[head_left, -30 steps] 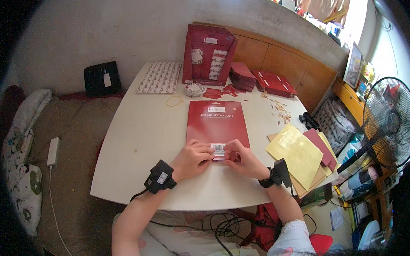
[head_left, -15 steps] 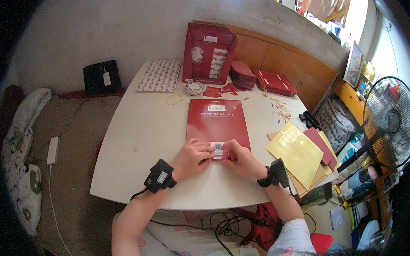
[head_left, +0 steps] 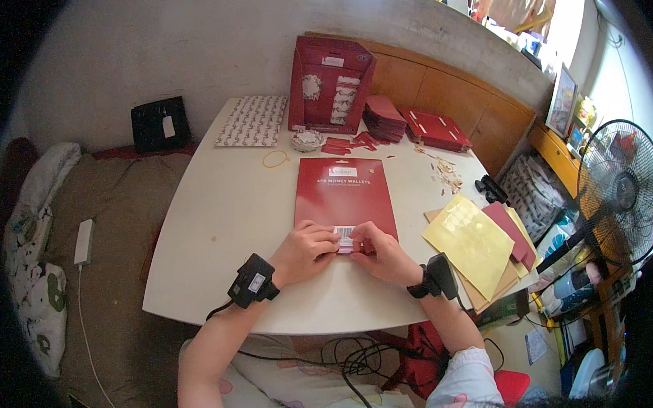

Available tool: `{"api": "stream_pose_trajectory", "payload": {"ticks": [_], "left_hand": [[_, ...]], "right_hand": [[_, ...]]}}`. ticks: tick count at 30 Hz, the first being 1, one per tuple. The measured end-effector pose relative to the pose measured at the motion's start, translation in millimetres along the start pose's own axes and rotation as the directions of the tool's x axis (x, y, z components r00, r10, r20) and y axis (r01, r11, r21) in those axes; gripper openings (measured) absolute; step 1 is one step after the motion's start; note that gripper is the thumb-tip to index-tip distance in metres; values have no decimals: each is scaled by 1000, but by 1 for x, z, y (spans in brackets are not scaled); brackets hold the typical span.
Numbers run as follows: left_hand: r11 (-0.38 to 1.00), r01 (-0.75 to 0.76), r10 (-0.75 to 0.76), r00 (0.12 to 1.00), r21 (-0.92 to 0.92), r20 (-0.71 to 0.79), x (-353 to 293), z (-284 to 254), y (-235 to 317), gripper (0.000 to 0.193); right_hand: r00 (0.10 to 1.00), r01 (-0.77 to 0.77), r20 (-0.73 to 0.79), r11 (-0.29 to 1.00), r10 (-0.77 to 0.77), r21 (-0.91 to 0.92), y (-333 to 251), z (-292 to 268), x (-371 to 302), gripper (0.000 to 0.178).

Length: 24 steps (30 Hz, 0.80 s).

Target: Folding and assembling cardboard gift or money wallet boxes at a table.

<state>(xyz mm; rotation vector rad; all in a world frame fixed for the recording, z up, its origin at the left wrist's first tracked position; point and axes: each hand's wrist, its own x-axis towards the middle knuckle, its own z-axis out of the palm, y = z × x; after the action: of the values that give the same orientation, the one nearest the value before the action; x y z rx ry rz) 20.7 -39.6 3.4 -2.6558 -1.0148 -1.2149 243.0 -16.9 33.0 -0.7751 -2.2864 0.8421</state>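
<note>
A flat dark-red card pack (head_left: 345, 197) with a white logo patch, a hang hole at its far end and a barcode label (head_left: 345, 235) at its near edge lies on the white table. My left hand (head_left: 310, 248) has its curled fingers on the pack's near left corner, fingertips beside the label. My right hand (head_left: 379, 249) pinches the same near edge just right of the label, thumb below and fingers bent. Both hands are closed on the pack's lower edge, partly hiding it. Each wrist wears a black strapped device.
A red display box (head_left: 330, 89) stands at the back, beside a patterned sheet (head_left: 252, 121) and red card stacks (head_left: 435, 130). In front sit a tape roll (head_left: 307, 140) and paper scraps (head_left: 446, 176). Yellow sheets (head_left: 469, 241) lie right, near a black fan (head_left: 618, 192).
</note>
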Motion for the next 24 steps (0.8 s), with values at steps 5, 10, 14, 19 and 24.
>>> {"api": "stream_pose_trajectory", "payload": {"ticks": [5, 10, 14, 19, 24], "left_hand": [[1000, -13, 13, 1000, 13, 4, -2, 1, -1, 12], [999, -7, 7, 1000, 32, 18, -2, 1, -1, 15], [1000, -5, 5, 1000, 24, 19, 0, -3, 2, 15], [1000, -10, 9, 1000, 23, 17, 0, -2, 0, 15], [1000, -7, 6, 999, 18, 34, 1, -3, 0, 15]], "right_hand": [[999, 36, -21, 998, -37, -57, 3, 4, 0, 33], [999, 13, -36, 997, -16, -80, -2, 5, -1, 33], [997, 43, -54, 992, -49, -116, -6, 4, -1, 32], [996, 41, -72, 983, -55, -179, -5, 6, 1, 30], [982, 142, -78, 948, -171, -286, -1, 9, 1, 31]]}}
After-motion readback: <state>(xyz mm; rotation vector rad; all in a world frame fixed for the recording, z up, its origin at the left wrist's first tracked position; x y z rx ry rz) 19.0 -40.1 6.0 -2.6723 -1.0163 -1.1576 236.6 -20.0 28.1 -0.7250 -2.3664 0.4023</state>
